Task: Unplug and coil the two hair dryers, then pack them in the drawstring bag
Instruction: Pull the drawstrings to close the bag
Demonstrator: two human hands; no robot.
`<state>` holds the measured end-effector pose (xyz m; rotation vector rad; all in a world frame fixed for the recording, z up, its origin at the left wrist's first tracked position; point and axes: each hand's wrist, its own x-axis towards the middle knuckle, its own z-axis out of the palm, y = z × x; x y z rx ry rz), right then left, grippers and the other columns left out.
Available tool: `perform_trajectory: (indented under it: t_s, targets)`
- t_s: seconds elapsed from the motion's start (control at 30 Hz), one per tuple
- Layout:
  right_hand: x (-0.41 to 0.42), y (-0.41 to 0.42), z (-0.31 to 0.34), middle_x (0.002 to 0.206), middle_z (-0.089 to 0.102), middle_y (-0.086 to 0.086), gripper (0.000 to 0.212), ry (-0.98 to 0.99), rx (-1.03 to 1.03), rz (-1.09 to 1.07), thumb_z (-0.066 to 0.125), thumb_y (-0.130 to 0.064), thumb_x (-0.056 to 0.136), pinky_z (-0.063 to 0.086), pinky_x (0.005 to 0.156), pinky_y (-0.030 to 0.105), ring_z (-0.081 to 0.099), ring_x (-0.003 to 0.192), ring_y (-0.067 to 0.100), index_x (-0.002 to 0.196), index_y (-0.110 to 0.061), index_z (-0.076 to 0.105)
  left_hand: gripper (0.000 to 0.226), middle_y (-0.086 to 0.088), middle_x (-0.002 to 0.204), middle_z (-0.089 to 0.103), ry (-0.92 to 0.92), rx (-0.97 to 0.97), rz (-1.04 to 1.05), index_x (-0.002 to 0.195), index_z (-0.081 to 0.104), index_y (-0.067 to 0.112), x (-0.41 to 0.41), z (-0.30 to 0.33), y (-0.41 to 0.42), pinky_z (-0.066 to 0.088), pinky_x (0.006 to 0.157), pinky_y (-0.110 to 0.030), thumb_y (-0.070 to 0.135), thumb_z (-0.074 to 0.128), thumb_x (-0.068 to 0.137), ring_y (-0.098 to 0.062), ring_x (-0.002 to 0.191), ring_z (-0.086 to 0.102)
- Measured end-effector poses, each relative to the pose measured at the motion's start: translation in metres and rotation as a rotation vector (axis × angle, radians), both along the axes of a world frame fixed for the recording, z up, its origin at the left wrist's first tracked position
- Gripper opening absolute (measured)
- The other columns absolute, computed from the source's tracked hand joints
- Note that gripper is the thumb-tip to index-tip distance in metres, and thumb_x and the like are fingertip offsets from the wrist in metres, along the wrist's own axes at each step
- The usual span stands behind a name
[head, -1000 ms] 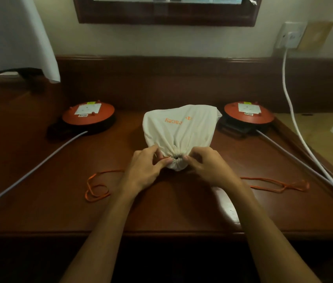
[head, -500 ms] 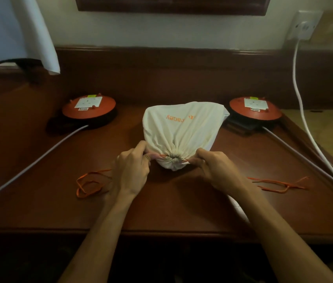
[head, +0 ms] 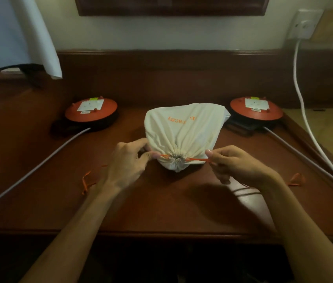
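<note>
A cream drawstring bag (head: 184,131) with orange lettering lies bulging in the middle of the brown desk (head: 161,211), its mouth cinched tight toward me. The hair dryers are not visible. An orange drawstring (head: 197,159) runs taut out of both sides of the mouth. My left hand (head: 127,162) pinches the string just left of the mouth. My right hand (head: 235,164) pinches it on the right, a little farther from the bag. Loose orange string ends lie on the desk by each wrist (head: 86,181) (head: 296,179).
Two round orange cable reels stand at the back, one left (head: 91,111) and one right (head: 256,109), each with a grey cable (head: 28,174) running toward the desk's front corners. A white cord (head: 302,107) hangs from a wall socket (head: 304,23). White cloth (head: 16,31) hangs at upper left.
Both hands have moved apart from the bag's mouth, drawing the orange string out sideways. The loose string loops on the desk have been pulled shorter.
</note>
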<state>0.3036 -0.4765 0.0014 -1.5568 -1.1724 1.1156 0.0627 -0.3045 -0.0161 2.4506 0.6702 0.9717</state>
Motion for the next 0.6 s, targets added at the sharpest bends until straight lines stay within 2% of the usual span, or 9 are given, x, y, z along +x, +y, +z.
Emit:
perform_trajectory:
  t_s: [0.07, 0.13, 0.2, 0.27, 0.33, 0.47, 0.53, 0.6]
  targets:
    - [0.011, -0.018, 0.014, 0.066, 0.033, 0.019, 0.049, 0.024, -0.068, 0.094, 0.057, -0.027, 0.099, 0.042, 0.048, 0.031, 0.038, 0.051, 0.023, 0.075, 0.014, 0.044, 0.022, 0.013, 0.062, 0.062, 0.126, -0.041, 0.000, 0.074, 0.067, 0.025, -0.008, 0.018, 0.001, 0.042, 0.051, -0.032, 0.040, 0.079, 0.085, -0.009, 0.057, 0.057]
    - [0.025, -0.037, 0.029, 0.066, 0.040, 0.020, 0.046, -0.044, -0.133, 0.126, 0.062, -0.022, 0.096, 0.043, 0.046, 0.030, 0.041, 0.050, 0.024, 0.080, 0.018, 0.044, 0.025, 0.009, 0.068, 0.065, 0.349, -0.125, 0.007, 0.074, 0.068, 0.025, -0.020, 0.039, 0.004, 0.044, 0.060, -0.031, 0.045, 0.078, 0.084, -0.009, 0.067, 0.060]
    - [0.039, -0.052, 0.044, 0.066, 0.045, 0.020, 0.044, -0.149, -0.185, 0.123, 0.064, -0.023, 0.094, 0.045, 0.046, 0.029, 0.043, 0.050, 0.024, 0.085, 0.017, 0.050, 0.027, 0.005, 0.076, 0.068, 0.600, -0.223, -0.024, 0.075, 0.068, 0.025, -0.034, 0.059, 0.010, 0.049, 0.070, -0.035, 0.049, 0.076, 0.085, -0.012, 0.077, 0.063]
    - [0.052, -0.063, 0.060, 0.067, 0.048, 0.020, 0.034, -0.217, -0.197, 0.098, 0.064, -0.024, 0.094, 0.045, 0.048, 0.029, 0.045, 0.052, 0.026, 0.085, 0.009, 0.060, 0.026, 0.005, 0.080, 0.070, 0.748, -0.302, -0.066, 0.076, 0.069, 0.025, -0.046, 0.075, 0.019, 0.051, 0.078, -0.037, 0.049, 0.075, 0.086, -0.012, 0.080, 0.064]
    - [0.061, -0.069, 0.081, 0.068, 0.053, 0.019, 0.021, -0.267, -0.185, 0.024, 0.066, -0.022, 0.092, 0.047, 0.048, 0.029, 0.048, 0.053, 0.025, 0.085, -0.003, 0.070, 0.027, 0.005, 0.080, 0.070, 0.779, -0.345, -0.079, 0.076, 0.071, 0.025, -0.056, 0.092, 0.032, 0.050, 0.077, -0.033, 0.051, 0.073, 0.085, -0.009, 0.078, 0.064]
    - [0.089, -0.057, 0.118, 0.074, 0.069, 0.020, 0.017, -0.447, -0.113, -0.203, 0.074, -0.020, 0.083, 0.051, 0.049, 0.026, 0.059, 0.060, 0.025, 0.089, -0.004, 0.074, 0.030, 0.000, 0.091, 0.069, 0.818, -0.353, -0.066, 0.084, 0.074, 0.028, -0.051, 0.138, 0.066, 0.048, 0.072, -0.031, 0.057, 0.071, 0.080, -0.019, 0.081, 0.064]
    - [0.101, -0.038, 0.134, 0.077, 0.069, 0.021, 0.018, -0.570, -0.082, -0.243, 0.077, -0.023, 0.080, 0.050, 0.052, 0.030, 0.059, 0.063, 0.027, 0.085, -0.006, 0.075, 0.030, 0.004, 0.104, 0.066, 0.917, -0.301, -0.019, 0.084, 0.076, 0.027, -0.039, 0.162, 0.086, 0.047, 0.082, -0.034, 0.056, 0.073, 0.076, -0.014, 0.098, 0.061]
    - [0.113, -0.012, 0.148, 0.078, 0.068, 0.016, 0.019, -0.637, -0.042, -0.279, 0.078, -0.026, 0.080, 0.049, 0.057, 0.032, 0.059, 0.068, 0.024, 0.086, -0.008, 0.075, 0.029, 0.013, 0.110, 0.063, 0.974, -0.217, 0.015, 0.077, 0.077, 0.032, -0.022, 0.185, 0.108, 0.047, 0.097, -0.046, 0.061, 0.076, 0.074, -0.013, 0.111, 0.056]
